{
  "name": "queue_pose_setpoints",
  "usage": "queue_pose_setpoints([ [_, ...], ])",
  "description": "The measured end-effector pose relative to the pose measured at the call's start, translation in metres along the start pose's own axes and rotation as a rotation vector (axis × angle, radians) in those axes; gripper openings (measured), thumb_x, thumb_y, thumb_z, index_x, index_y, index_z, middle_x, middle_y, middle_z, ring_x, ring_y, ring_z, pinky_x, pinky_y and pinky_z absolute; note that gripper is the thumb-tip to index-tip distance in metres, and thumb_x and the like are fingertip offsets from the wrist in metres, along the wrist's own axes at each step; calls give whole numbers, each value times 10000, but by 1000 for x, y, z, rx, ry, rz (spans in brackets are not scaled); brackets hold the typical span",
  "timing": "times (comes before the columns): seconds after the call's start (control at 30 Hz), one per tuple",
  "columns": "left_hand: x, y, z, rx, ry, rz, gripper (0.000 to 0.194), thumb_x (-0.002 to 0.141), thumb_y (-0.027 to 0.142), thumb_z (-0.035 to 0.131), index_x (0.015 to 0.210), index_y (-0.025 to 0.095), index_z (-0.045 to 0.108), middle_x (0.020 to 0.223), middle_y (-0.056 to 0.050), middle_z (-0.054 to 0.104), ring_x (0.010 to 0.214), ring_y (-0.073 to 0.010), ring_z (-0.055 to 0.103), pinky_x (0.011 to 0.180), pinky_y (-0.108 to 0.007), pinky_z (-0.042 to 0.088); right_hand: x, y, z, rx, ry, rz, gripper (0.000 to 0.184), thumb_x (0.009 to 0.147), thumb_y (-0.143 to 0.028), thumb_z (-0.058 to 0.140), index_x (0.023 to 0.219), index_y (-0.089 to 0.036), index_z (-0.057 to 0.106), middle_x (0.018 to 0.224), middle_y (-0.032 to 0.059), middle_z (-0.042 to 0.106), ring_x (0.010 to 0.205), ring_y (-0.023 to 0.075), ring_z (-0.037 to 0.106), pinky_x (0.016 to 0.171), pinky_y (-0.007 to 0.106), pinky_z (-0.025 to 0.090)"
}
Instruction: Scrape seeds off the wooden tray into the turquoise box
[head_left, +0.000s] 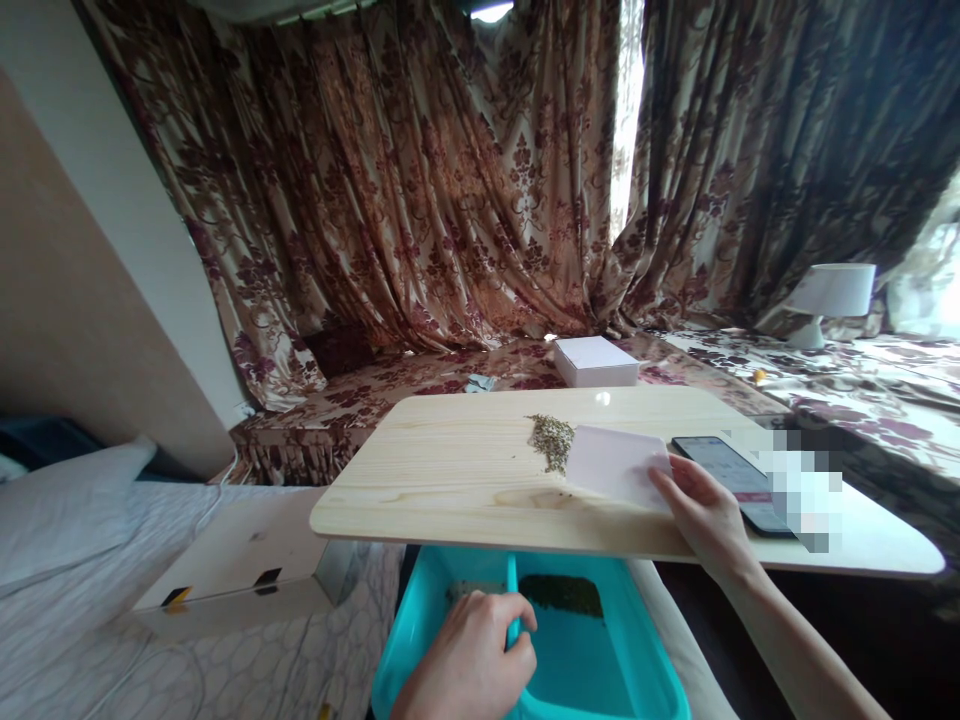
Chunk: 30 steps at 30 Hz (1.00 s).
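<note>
My right hand [709, 515] holds a thin white card [613, 465] by its right end, low over the wooden tabletop [435, 470]. The card's left edge meets a small pile of greenish grains or dried bits [553, 440]; their kind cannot be made out. Below the table's front edge stands a turquoise two-part bin [637, 630]. The fingers of my left hand [472, 655] are closed round the bin's middle divider [512, 572]. A dark green heap of grains [562, 594] lies in the right compartment, and a few pale bits show in the left one.
A phone [724, 480] lies right of my right hand, beside a pixelated patch. Behind the table sits a white box [596, 358] on a patterned cover. A white case [247, 560] rests on the bed at left. A lamp [832, 292] stands far right.
</note>
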<state>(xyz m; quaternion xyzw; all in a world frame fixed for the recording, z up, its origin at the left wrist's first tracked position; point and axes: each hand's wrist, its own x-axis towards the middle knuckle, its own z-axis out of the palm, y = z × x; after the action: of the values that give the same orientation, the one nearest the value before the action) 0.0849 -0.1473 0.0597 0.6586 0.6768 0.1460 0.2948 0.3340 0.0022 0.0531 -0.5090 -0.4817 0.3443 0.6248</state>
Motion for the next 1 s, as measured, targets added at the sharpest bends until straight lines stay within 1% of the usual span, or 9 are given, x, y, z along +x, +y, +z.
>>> queue_pose_setpoints([
  [0.13,2,-2,2,8,-3,17,312,788,235,463,985,298,695,984,-7,677,1011,-177,577,889,-257,391,-6,4,-6,-13,26,-12,407,589,-421,766,907,-175,699,888,90,761,843,259,705,762,344,563],
  [0.33,0,-3,3,2,4,19,315,781,232,466,992,293,693,1015,-5,678,1037,-180,571,904,-257,385,-8,22,-12,-44,4,-72,468,590,-517,755,902,-170,724,818,84,761,775,255,707,673,323,575],
  [0.47,-1,-2,0,0,5,7,316,784,237,465,996,288,693,1021,-6,679,1039,-182,571,902,-256,387,-8,28,-11,-21,-33,-63,483,588,-532,760,907,-171,732,833,88,760,801,261,706,678,319,577],
  [0.6,-1,-2,1,11,-4,12,325,785,231,462,1001,298,694,1010,-2,682,1029,-179,575,892,-255,390,-12,15,-6,9,0,-28,486,561,-523,773,895,-174,720,851,89,760,809,260,702,704,328,572],
  [0.7,-1,-3,1,13,-7,0,323,789,234,461,1007,286,694,1009,-11,682,1016,-181,579,887,-254,395,-17,0,-2,-2,-14,28,465,535,-487,792,870,-176,705,844,84,758,819,258,701,726,326,566],
  [0.83,-2,-2,0,8,5,6,314,790,237,464,1002,272,693,1023,-14,676,1030,-181,570,906,-248,388,-23,-13,0,4,-72,43,423,521,-465,803,821,-184,704,809,75,755,804,260,702,706,321,572],
  [0.93,-3,0,-2,7,-3,3,320,800,242,454,1015,271,689,1031,-14,675,1041,-185,566,909,-250,390,-28,-15,0,20,-136,37,403,523,-470,809,801,-193,714,775,68,751,778,255,702,680,312,578],
  [1.0,-2,1,-3,11,-12,-1,323,802,242,453,1023,266,687,1042,-16,673,1048,-187,562,912,-248,388,-33,-13,-2,37,-156,34,391,515,-477,816,776,-203,715,760,63,749,756,250,700,662,308,581],
])
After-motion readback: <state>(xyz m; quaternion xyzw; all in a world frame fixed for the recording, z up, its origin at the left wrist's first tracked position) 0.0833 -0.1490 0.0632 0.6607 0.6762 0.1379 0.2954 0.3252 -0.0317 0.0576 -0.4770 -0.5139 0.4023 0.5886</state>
